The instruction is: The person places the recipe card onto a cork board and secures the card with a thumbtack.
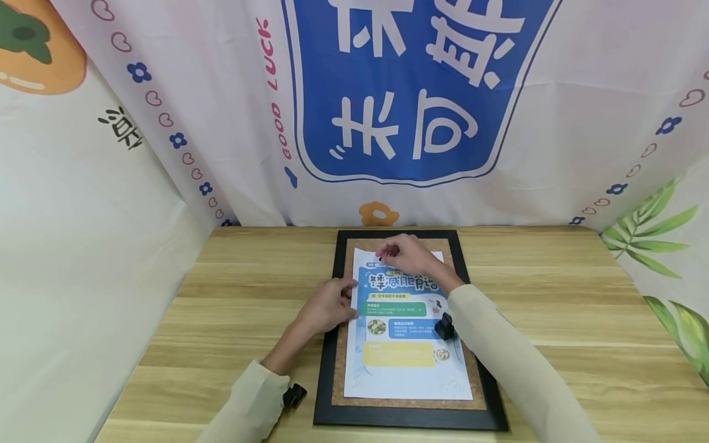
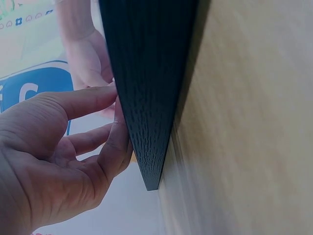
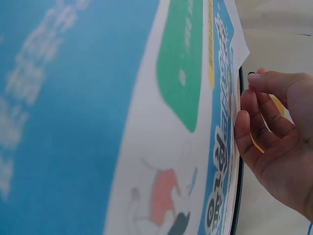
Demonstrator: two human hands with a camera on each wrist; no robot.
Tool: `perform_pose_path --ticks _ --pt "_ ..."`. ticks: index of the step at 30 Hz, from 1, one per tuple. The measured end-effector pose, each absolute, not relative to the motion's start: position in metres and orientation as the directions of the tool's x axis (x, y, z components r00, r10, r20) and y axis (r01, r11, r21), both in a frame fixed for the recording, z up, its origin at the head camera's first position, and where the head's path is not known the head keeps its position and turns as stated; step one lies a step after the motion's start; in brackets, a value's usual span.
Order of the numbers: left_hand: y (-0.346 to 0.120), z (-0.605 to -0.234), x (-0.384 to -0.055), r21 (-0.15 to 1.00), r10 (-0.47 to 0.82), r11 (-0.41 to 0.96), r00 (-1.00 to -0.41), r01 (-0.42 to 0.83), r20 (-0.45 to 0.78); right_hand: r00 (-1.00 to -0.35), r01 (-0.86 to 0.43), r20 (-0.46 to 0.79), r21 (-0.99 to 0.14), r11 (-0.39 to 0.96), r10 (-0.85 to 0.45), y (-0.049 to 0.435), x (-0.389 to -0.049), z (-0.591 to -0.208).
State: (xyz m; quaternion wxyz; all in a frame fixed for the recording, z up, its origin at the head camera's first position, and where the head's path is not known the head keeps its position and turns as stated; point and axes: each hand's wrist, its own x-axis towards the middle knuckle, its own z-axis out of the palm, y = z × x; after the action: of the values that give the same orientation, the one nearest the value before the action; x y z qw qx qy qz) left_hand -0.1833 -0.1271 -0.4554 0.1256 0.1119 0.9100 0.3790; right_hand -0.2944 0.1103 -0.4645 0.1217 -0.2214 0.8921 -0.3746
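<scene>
Wood-grain table [image 1: 565,320]: right fingers [image 3: 251,104] pinch a black object [image 3: 252,73]; left fingers [image 2: 93,102], parted, touch the poster [image 1: 407,327]

The head camera is looking forward and down from over the person's side of the counter [image 1: 249,307], taking in the left hand [image 1: 328,304], right hand [image 1: 408,253], whole frame [image 1: 327,381] and wall cloth [image 1: 410,111]. The left wrist camera is sitting close, looking past the left hand along the frame's outer edge, with the counter tipping upright at right. The right wrist camera is facing along the sheet [image 1: 407,344], very near, toward the right hand. The head and left wrist views are sharing both hands; the head and right wrist views are sharing the sheet's print.
</scene>
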Motion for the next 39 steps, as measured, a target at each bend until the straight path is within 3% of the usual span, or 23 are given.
perform_pose_path --ticks 39 --pt "-0.128 -0.453 -0.182 0.716 0.304 0.690 -0.940 0.105 -0.156 -0.854 -0.361 -0.010 -0.708 0.608 -0.519 0.087 -0.310 -0.469"
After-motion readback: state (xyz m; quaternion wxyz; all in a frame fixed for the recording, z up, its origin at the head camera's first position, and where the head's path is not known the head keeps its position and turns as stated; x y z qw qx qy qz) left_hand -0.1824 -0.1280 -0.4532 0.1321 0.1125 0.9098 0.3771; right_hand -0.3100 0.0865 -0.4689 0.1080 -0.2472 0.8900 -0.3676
